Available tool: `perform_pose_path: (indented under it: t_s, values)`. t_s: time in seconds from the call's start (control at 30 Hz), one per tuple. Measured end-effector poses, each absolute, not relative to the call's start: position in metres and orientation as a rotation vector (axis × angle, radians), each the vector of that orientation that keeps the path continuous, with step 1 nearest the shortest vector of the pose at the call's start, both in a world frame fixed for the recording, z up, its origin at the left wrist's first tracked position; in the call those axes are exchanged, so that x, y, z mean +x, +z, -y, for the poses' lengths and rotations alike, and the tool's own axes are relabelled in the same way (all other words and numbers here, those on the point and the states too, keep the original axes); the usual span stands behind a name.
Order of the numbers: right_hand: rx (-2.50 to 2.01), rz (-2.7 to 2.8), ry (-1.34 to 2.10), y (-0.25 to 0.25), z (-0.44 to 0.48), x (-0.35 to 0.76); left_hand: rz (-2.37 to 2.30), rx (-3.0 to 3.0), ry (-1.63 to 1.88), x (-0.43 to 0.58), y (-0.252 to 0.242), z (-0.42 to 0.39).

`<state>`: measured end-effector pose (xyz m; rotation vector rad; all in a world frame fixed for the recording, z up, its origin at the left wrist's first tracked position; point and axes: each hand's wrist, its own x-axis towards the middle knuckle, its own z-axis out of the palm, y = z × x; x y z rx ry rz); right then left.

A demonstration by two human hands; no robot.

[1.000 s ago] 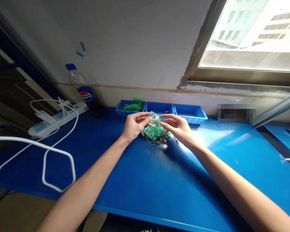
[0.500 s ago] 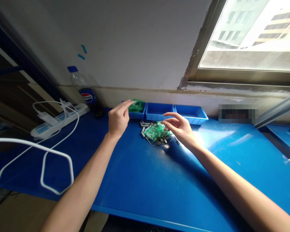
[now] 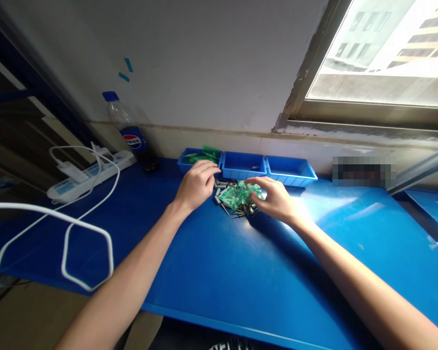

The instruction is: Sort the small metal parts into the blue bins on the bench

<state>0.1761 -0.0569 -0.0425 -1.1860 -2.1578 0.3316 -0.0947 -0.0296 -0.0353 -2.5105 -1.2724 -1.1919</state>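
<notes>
A pile of small green plastic pieces (image 3: 237, 196), dark pins and little metal parts lies on the blue table (image 3: 219, 262). My left hand (image 3: 197, 183) rests at the pile's left edge, fingers curled down over the metal parts; I cannot make out anything in it. My right hand (image 3: 273, 197) lies on the pile's right side, its fingers bent onto the green pieces. Behind the pile stand three blue trays: the left tray (image 3: 190, 163) holds green pieces, the middle tray (image 3: 244, 166) and right tray (image 3: 291, 171) look nearly bare.
A cola bottle (image 3: 129, 131) stands by the wall at the back left. A white power strip (image 3: 91, 176) with a plug and a looping white cable (image 3: 67, 228) lies on the left. A window (image 3: 383, 53) is at the upper right.
My left hand carried a small clear bag with green pieces to the left tray, then came back down to the pile. My right hand lowered onto the green pieces.
</notes>
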Motion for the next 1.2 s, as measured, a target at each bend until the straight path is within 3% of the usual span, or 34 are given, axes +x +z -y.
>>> perform_pose_path:
  t_s: [0.7,0.83,1.03,1.2]
  values:
    - [-1.203,2.09,0.372,-0.05,0.052,0.171,1.241,-2.809,-1.056,-0.061,-0.05,0.051]
    - [-1.153,1.869,0.424,-0.046,0.056,0.167,1.353,-2.734,-1.27,-0.059,-0.045,0.052]
    - [-1.008,1.494,1.014,-0.027,0.063,0.161,1.653,-2.882,-1.913,-0.056,-0.037,0.052]
    - [-1.057,1.435,1.059,-0.023,0.063,0.158,1.833,-2.904,-2.255,-0.05,-0.035,0.053]
